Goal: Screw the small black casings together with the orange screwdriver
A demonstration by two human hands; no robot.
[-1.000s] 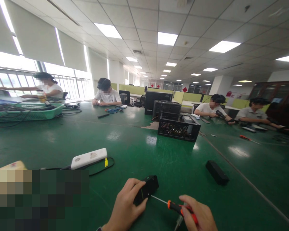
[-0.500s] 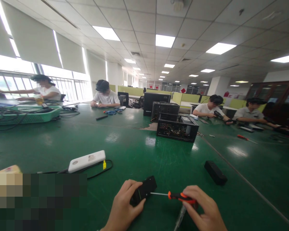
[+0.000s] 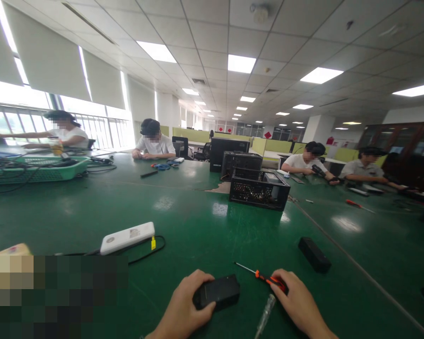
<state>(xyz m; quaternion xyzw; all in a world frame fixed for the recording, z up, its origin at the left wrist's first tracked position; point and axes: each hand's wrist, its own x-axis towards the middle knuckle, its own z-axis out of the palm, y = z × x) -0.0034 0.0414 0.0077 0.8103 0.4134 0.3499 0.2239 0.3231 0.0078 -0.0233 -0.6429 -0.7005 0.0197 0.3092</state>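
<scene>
A small black rectangular box [image 3: 222, 293] is gripped at its left end by my left hand [image 3: 189, 301], thumb in front and fingers behind. My right hand [image 3: 295, 294] is closed on the handle of a screwdriver [image 3: 263, 277] in orange and black. Its thin metal shaft points up and left, with the tip apart from the box. Below that handle lies a second tool with a clear, shiny handle [image 3: 266, 311], close to my right fingers; its kind I cannot make out.
Another black box [image 3: 314, 254] lies to the right. A white power bank [image 3: 127, 238] with a black cable is at left. Farther back stand open computer cases [image 3: 259, 190], a green basket [image 3: 56, 173] of cables and a red screwdriver [image 3: 354, 203]. Several people sit around the table.
The screwdriver tip has come away from the black box and now angles up and left. My left hand has turned the box more level and moved it slightly lower.
</scene>
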